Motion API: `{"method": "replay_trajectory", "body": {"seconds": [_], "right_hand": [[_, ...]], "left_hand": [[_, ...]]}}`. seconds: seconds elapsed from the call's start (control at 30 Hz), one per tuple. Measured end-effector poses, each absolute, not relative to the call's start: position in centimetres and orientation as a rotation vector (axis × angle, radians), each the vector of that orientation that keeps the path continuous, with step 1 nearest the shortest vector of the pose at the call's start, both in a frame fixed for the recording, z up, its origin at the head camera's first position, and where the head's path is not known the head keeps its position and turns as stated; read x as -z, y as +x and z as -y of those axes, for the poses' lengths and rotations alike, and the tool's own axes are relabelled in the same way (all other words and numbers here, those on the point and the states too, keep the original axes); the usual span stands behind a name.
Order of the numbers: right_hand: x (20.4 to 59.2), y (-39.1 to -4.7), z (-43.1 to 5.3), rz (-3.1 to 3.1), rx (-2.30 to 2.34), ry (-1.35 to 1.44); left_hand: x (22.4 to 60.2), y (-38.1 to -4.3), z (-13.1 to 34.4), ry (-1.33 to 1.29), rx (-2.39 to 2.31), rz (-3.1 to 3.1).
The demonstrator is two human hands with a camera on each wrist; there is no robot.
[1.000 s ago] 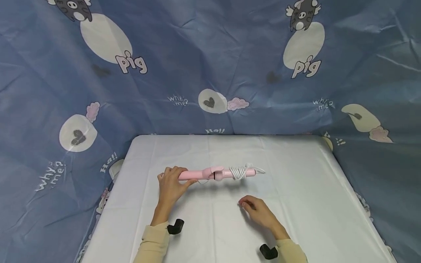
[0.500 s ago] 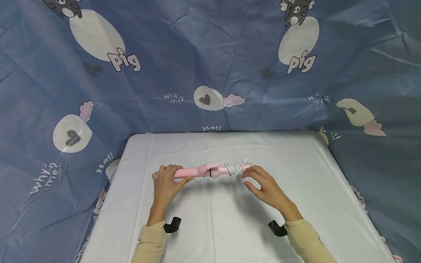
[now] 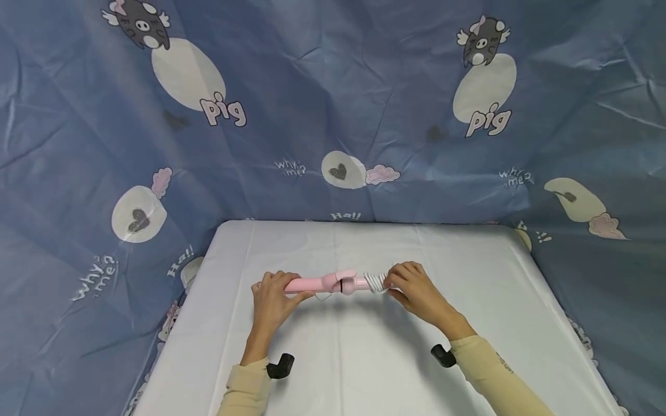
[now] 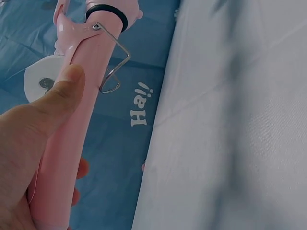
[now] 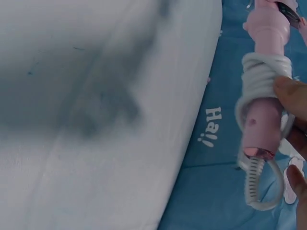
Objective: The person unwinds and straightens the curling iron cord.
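Note:
A pink curling iron (image 3: 309,284) is held level above the white table, its clamp lever (image 3: 347,274) facing up. My left hand (image 3: 269,300) grips the barrel, thumb laid along it in the left wrist view; a bent wire stand (image 4: 125,57) sticks out beside the thumb. White power cord (image 5: 259,81) is wound in several turns round the handle. At that end my right hand (image 3: 420,293) pinches the coil, with the thumb on the turns in the right wrist view. A cord loop (image 5: 266,206) hangs past the handle's end. In the head view, my right fingers hide that end.
The white-covered table (image 3: 333,358) has its far edge against a blue printed cloth (image 3: 291,104), which also hangs at both sides. A black wrist mount (image 3: 281,366) sits at my left sleeve, another black mount (image 3: 443,356) at my right.
My right hand has come up and to the right from over the table and taken hold of the wound cord at the handle. My left hand keeps its grip on the barrel.

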State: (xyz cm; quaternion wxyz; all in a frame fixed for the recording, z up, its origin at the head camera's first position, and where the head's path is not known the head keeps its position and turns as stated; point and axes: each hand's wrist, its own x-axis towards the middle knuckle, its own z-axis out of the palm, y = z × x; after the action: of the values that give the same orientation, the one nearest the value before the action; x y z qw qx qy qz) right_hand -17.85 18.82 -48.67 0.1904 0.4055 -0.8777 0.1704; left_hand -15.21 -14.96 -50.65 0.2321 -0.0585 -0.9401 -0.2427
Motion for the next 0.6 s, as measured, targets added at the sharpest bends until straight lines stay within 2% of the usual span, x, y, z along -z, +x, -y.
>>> {"method": "replay_trajectory", "body": {"seconds": [0.33, 0.6], "right_hand": [[47.7, -17.9, -19.3, 2.478, -0.313, 1.126], [46.8, -18.6, -20.2, 2.487, -0.296, 1.323]], "left_hand": [[50.7, -16.0, 14.6, -0.184, 0.66, 2.584], [50.5, -16.1, 14.0, -0.227, 0.683, 2.597]]}}
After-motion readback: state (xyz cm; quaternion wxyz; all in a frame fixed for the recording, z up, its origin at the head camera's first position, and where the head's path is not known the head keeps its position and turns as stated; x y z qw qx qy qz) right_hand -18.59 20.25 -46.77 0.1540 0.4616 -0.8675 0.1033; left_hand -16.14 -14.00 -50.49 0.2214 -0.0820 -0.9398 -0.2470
